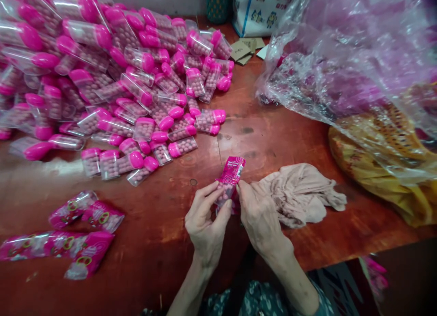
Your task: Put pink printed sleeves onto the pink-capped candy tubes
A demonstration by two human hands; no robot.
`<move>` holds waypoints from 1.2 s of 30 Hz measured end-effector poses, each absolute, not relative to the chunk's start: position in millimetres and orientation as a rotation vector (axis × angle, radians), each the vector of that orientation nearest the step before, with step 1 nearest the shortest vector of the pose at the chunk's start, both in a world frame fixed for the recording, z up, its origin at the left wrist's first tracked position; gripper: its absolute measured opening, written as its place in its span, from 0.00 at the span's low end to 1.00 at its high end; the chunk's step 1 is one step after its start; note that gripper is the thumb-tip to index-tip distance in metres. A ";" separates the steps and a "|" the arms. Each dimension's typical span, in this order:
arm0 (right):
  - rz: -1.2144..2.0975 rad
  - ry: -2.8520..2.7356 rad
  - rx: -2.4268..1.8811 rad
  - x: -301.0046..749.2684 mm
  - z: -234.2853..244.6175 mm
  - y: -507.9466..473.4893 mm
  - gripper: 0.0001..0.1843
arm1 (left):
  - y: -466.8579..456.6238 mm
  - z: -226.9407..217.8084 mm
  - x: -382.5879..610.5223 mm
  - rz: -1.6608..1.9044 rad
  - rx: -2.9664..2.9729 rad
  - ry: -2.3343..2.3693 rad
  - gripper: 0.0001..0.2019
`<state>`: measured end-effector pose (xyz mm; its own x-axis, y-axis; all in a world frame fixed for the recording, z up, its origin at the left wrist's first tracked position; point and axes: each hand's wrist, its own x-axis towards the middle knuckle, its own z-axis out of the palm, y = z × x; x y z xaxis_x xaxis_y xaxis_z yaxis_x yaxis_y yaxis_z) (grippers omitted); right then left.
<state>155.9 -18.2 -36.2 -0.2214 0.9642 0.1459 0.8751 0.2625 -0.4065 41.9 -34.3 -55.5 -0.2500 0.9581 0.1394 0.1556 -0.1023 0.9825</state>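
Observation:
Near the front middle of the table, my left hand (208, 211) is closed around a small clear container of pale pink balls (224, 192). A printed pink plastic sleeve (232, 169) sits over the container's far end. My right hand (257, 211) pinches the sleeve's right edge with thumb and forefinger. The container's near end is partly hidden by my fingers. Just right of my right hand lies a crumpled beige cloth (303, 193). To the left, several sleeved containers (90, 252) lie in a loose group.
A large heap of clear containers with pink caps (136, 84) covers the back left. Crinkled clear plastic (324, 65) lies over a yellow basket (392, 129) at right. Cardboard pieces (242, 51), a white printed bag (256, 13) and a green dotted container (217, 5) stand behind.

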 end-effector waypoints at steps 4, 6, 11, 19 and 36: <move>0.329 -2.209 -1.630 157.7 -36.3 -14.8 0.13 | -33.5 -55.1 41.5 1.428 1.234 1.433 0.17; 0.332 -2.194 -1.609 157.9 -37.2 -13.7 0.13 | -32.8 -54.0 42.1 1.435 1.196 1.417 0.16; 0.318 -2.080 -1.629 159.8 -39.3 -12.0 0.14 | -31.1 -52.5 45.8 1.438 0.982 1.327 0.14; 0.922 -1.592 -1.608 153.4 -33.4 -13.5 0.09 | -28.8 -55.4 44.4 1.334 0.617 1.166 0.14; 0.865 -1.621 -1.521 156.0 -10.8 -35.8 0.12 | -2.8 -9.1 35.8 1.401 1.229 1.468 0.14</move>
<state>156.0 -35.8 -10.8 -0.0253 0.9974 0.0671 0.4998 0.0708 -0.8632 35.8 -2.8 -9.1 -0.2577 0.9615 0.0957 0.1403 -0.0608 0.9882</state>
